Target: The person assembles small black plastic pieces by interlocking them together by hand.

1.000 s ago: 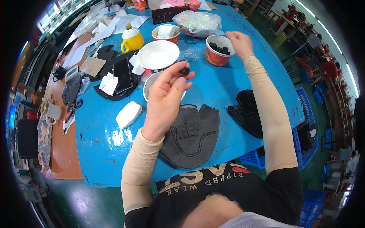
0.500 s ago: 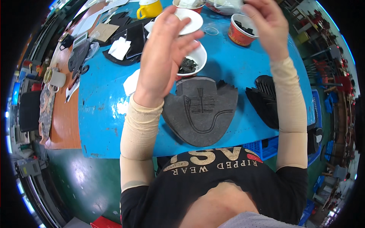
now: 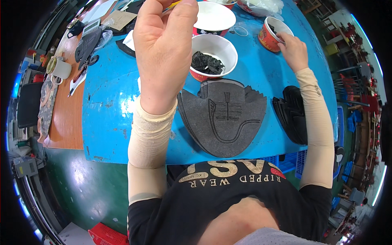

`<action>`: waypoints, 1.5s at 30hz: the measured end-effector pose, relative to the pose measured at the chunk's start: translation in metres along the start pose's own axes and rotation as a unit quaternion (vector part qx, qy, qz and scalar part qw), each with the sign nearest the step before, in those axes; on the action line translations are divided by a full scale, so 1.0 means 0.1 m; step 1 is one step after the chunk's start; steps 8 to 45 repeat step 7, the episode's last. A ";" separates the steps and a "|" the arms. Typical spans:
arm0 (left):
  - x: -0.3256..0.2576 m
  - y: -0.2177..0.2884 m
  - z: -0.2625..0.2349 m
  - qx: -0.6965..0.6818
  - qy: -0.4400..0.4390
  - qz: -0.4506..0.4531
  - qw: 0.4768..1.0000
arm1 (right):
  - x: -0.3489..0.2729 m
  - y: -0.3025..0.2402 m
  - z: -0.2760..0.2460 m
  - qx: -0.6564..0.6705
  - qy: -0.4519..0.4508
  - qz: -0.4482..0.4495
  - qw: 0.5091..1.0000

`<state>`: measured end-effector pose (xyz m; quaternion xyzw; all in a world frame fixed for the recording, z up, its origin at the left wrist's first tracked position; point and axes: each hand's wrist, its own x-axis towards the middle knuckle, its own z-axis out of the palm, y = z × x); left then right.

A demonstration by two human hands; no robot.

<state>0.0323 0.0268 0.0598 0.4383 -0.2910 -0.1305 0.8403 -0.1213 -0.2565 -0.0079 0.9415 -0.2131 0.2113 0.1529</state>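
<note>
My right hand (image 3: 295, 52) is at the near rim of a red paper bowl (image 3: 269, 41) with black bits inside, its fingers closed over the edge. My left hand (image 3: 163, 55) is raised high at the top of the picture, its fingers curled in. A sliver of yellow mug (image 3: 174, 4) shows by those fingers; whether they hold anything is hidden. Below and between my hands lies a stack of dark grey, shield-shaped sheet pieces (image 3: 228, 134) with cut lines. Just behind the stack stands a white-lined paper bowl (image 3: 230, 55) holding black strips (image 3: 207, 63).
A pile of black pieces (image 3: 290, 116) lies by my right forearm. Behind the middle bowl is a white round lid (image 3: 216, 15); a clear ring (image 3: 240, 30) lies beside it. A wooden table (image 3: 65, 130) with a white mug (image 3: 61, 70) adjoins at left. Blue crates (image 3: 286, 161) stand below the table edge.
My right hand has come down onto the rim of the red bowl. My left hand has risen and turned, its fingers going from spread to curled. The view has shifted slightly.
</note>
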 end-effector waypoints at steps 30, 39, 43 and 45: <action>-0.08 0.24 0.05 0.320 -0.081 0.112 0.937 | -0.04 -0.13 0.03 0.014 -0.028 0.001 0.999; -0.08 0.24 0.05 0.320 -0.081 0.112 0.937 | -0.04 -0.13 0.03 0.014 -0.028 0.001 0.999; -0.08 0.24 0.05 0.320 -0.081 0.112 0.937 | -0.04 -0.13 0.03 0.014 -0.028 0.001 0.999; -0.08 0.24 0.05 0.320 -0.081 0.112 0.937 | -0.04 -0.13 0.03 0.014 -0.028 0.001 0.999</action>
